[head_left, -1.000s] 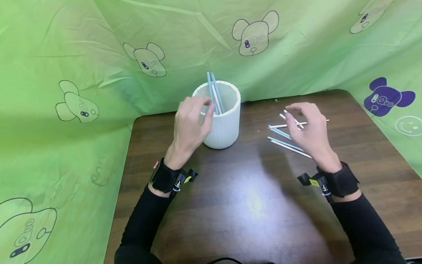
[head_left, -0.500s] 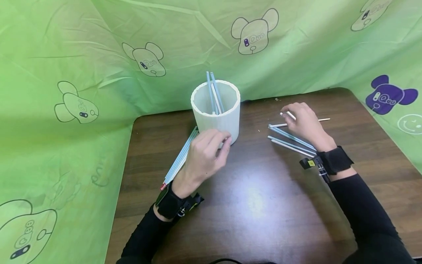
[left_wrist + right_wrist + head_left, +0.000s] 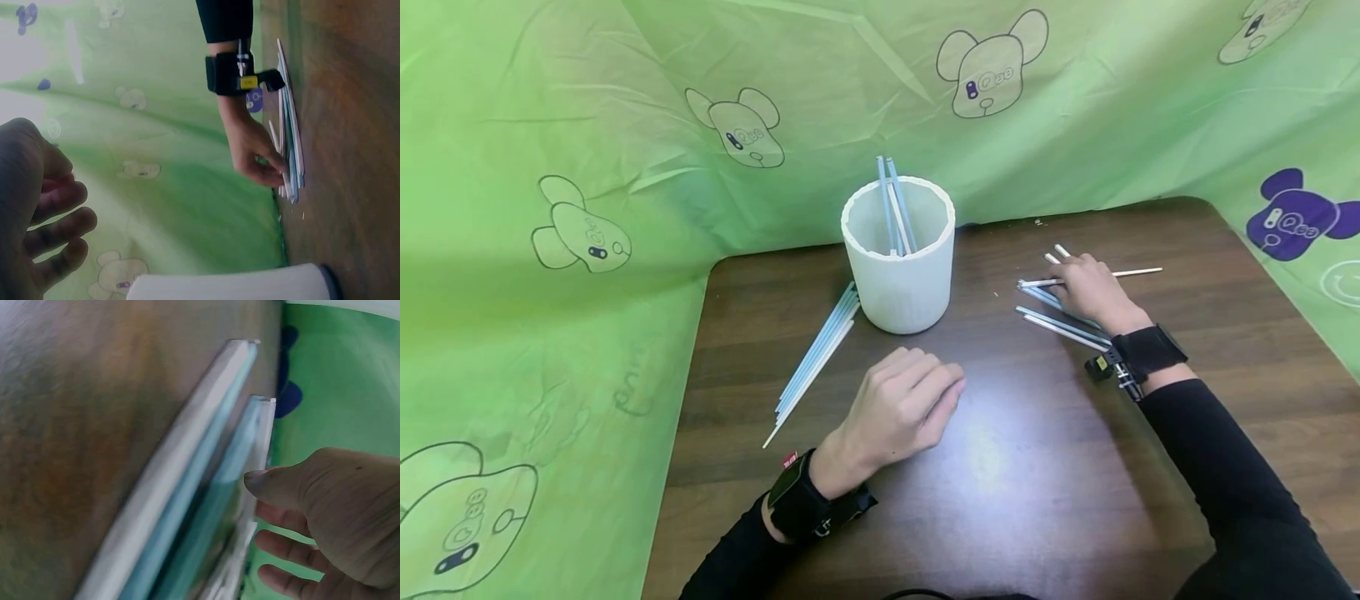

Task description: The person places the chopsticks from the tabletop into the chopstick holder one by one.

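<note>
My right hand (image 3: 1090,290) reaches down over a loose group of thin blue and white sticks on the right of the table. In the right wrist view its thumb tip meets the edge of a white stick (image 3: 265,431), with the other fingers spread apart beyond it. Blue sticks (image 3: 209,506) lie alongside. My left hand (image 3: 898,408) hovers over the middle of the table with loosely curled fingers, holding nothing. Behind it stands a white cylindrical pot (image 3: 901,292), with several blue and white sticks (image 3: 892,200) leaning upright inside.
A slanted bundle of blue and white sticks (image 3: 816,358) lies left of the pot. The brown wooden table (image 3: 985,517) meets a green printed cloth (image 3: 820,83) at its back and sides. A black cable (image 3: 917,592) shows at the front edge.
My left hand has come down from beside the pot's rim toward the table's middle, uncovering the bundle on the left. My right hand has lowered onto the right-hand sticks. The pot has stayed put.
</note>
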The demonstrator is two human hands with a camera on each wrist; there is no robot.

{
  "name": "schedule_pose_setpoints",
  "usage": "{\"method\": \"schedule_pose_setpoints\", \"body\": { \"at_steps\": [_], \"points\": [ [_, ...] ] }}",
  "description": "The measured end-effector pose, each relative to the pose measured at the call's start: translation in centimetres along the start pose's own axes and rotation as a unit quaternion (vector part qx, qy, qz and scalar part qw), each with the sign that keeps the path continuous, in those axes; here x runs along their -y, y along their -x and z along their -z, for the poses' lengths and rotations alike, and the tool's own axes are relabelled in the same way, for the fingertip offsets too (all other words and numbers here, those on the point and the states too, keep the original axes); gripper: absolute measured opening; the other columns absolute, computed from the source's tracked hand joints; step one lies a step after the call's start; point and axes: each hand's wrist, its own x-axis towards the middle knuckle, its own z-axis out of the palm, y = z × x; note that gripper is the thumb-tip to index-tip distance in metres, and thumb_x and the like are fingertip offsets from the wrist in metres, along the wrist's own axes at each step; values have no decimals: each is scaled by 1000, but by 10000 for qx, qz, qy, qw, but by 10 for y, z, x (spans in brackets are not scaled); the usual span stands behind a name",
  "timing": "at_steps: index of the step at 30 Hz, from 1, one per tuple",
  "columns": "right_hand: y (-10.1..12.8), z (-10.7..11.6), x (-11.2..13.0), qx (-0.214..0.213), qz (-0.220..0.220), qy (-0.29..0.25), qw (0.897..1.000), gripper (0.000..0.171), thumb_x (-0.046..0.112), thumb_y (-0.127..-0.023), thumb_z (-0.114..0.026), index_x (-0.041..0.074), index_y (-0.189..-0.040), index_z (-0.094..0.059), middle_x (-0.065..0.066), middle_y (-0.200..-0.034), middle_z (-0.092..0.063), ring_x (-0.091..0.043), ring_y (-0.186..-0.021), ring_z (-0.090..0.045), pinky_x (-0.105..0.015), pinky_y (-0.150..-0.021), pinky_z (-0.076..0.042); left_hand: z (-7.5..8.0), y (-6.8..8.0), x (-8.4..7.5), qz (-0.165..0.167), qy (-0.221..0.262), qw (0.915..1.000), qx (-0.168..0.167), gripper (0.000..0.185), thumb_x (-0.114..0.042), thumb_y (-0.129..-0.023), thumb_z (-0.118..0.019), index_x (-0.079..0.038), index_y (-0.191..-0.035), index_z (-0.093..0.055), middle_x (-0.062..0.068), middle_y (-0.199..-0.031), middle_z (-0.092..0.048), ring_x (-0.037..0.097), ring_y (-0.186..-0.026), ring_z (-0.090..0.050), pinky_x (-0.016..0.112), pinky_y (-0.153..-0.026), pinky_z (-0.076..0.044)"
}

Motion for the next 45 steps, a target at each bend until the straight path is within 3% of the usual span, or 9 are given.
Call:
{"method": "schedule_pose_setpoints", "body": {
  "at_steps": [7, 14, 17, 22, 29, 33, 36, 40, 45],
  "points": [
    [-3, -9, -3, -175, 393, 243, 9988, 19, 7, -87, -67, 2, -105, -71, -22, -107, -69, -44, -92, -60, -58, -73, -47, -3, 3, -7, -78, -19, 9999, 143, 6, -10, -89, -64, -8, -88, -70, -4, -72, -61, 9, -61, -48, 18, -58, -36],
    [-1, -15, -8, -446, 536, 640, 9955, 10, 5, -86, -68, 2, -95, -69, -20, -97, -68, -41, -91, -60, -55, -72, -47, -5, 6, -9, -62, 14, 9996, 264, 6, -11, -90, -64, -9, -89, -70, -4, -74, -63, 9, -64, -51, 19, -60, -38],
    [1, -10, -6, -786, 611, 659, 9928, 13, 0, -85, -66, 1, -98, -67, -20, -96, -67, -39, -90, -59, -53, -73, -46, -5, 6, -9, -30, 21, 9996, 282, 6, -11, -90, -65, -9, -89, -70, -4, -75, -64, 9, -64, -52, 19, -60, -38],
    [0, 12, 0, -1728, 842, 532, 9799, 26, -7, -83, -62, -1, -108, -64, -23, -96, -65, -41, -88, -56, -53, -75, -46, -7, 8, -8, -18, 2, 9995, 307, 5, -11, -90, -65, -9, -89, -70, -4, -74, -64, 10, -64, -52, 19, -60, -38],
    [-10, 70, 26, -3180, 1238, 392, 9391, 15, -1, -95, -56, -4, -107, -64, -23, -91, -64, -40, -81, -54, -49, -67, -43, -8, 9, -7, -37, -25, 9996, 271, 5, -11, -90, -65, -10, -88, -70, -4, -74, -63, 10, -64, -52, 20, -60, -38],
    [-17, 105, 54, -3968, 1075, 17, 9116, 16, 7, -98, -57, -5, -104, -66, -24, -93, -66, -40, -82, -56, -47, -70, -46, -8, 9, -6, -47, -38, 9996, 275, 6, -11, -91, -64, -10, -88, -70, -4, -74, -63, 10, -63, -52, 20, -60, -38],
    [-23, 128, 79, -4531, 894, -437, 8859, 16, 9, -98, -57, -4, -102, -67, -24, -94, -67, -41, -84, -56, -41, -78, -45, -9, 9, -6, -24, -52, 9996, 288, 6, -11, -91, -64, -10, -88, -69, -4, -74, -63, 10, -63, -52, 20, -60, -37],
    [-31, 156, 110, -5048, 725, -1087, 8533, 16, 9, -97, -58, -4, -99, -66, -23, -93, -68, -40, -85, -58, -23, -83, -40, -9, 11, -6, -8, -74, 9995, 300, 6, -11, -91, -64, -10, -88, -70, -4, -74, -64, 10, -63, -52, 20, -59, -37],
    [-40, 185, 141, -5660, 508, -1989, 7984, 14, 10, -94, -63, -3, -92, -68, -9, -91, -70, -27, -83, -62, -15, -78, -46, -10, 12, -6, 9, -86, 9994, 329, 6, -11, -90, -65, -9, -88, -70, -4, -74, -64, 10, -63, -52, 20, -59, -38]
  ]
}}
